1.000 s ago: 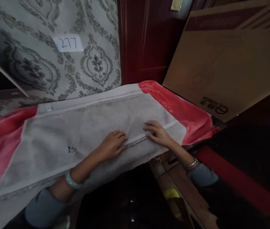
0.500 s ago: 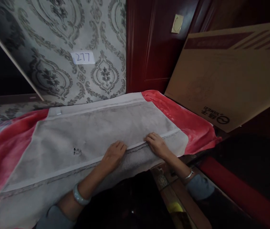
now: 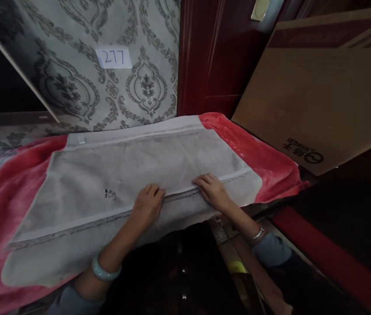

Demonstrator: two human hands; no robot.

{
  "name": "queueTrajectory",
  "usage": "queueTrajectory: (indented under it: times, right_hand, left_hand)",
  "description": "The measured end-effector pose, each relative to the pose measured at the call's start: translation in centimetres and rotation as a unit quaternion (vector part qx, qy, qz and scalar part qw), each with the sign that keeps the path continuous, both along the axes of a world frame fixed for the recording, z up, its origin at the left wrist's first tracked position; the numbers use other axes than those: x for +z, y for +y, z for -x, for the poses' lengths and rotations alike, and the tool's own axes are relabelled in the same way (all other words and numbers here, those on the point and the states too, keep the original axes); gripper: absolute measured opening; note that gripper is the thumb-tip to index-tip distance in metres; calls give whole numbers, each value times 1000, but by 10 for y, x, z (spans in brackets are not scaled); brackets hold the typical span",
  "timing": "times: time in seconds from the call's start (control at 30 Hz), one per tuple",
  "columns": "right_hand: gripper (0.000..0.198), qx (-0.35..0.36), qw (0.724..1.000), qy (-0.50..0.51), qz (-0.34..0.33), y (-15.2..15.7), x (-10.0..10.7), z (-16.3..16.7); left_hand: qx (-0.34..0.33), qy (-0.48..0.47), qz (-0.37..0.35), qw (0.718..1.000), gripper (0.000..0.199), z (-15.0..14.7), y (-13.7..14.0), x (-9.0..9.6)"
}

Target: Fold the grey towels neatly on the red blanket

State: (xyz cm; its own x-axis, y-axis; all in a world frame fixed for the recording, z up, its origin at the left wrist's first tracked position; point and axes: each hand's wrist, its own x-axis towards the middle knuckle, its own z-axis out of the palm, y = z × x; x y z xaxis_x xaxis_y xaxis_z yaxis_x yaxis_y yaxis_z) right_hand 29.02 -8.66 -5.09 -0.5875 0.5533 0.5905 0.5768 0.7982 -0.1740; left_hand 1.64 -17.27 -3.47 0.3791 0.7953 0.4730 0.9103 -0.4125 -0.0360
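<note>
"Starting with the biggest piece, what lies under the work?"

"A red cover (image 3: 260, 164), showing past the left and right ends. Leave it flat; bunching there would probably spoil the layer above."

"And the grey cloth (image 3: 146, 159)?"

"On top of the cover, stretching from the near left towards the far right. I'd ease it gently, since a hard tug could drag everything askew."

"Which part needs most care?"

"The pale strip (image 3: 90, 219) along its near side, I'd judge, with a dark line (image 3: 182, 195) just beside it. The step looks like straightening that edge, so keep strip and line parallel."

"How are the hands set?"

"The left hand (image 3: 148, 201) and right hand (image 3: 212, 190) rest apart at the strip, fingers bent, a short stretch bare between them. Each grip looks narrow, but I cannot tell whether cloth is pinched or merely pressed. Matching their pressure should stop ripples."

"That small dark mark (image 3: 109, 194)?"

"On the cloth, left of the left hand; soft creases nearby want smoothing outward."
</note>
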Motion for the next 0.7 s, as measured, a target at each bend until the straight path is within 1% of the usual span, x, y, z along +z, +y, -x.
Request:
queueTrajectory:
  times: [0.1, 0.23, 0.3, 0.4, 0.5, 0.6, 0.7]
  right_hand:
    - [27, 21, 1000, 18, 3, -4, -2, 12]
    - [24, 36, 996, 81, 17, -7, -12, 18]
    - [24, 28, 994, 108, 13, -9, -17, 18]
    - [23, 6, 992, 122, 7, -13, -21, 18]
    - [22, -4, 993, 117, 13, -15, -21, 18]
    - [23, -5, 994, 107, 16, -16, -20, 18]
    - [23, 0, 995, 102, 19, -16, -21, 18]
  left_hand:
    - [14, -18, -10, 1000, 16, 17, -9, 2]
    - [-7, -21, -7, 1000, 22, 32, -20, 1]
    - [-12, -23, -12, 1000, 24, 33, -23, -2]
    - [3, -21, -11, 1000, 23, 32, -25, -5]
    - [13, -20, -4, 1000, 23, 29, -25, -5]
    - [10, -21, -17, 1000, 23, 28, -27, -3]
    - [27, -13, -17, 999, 21, 34, -34, -1]
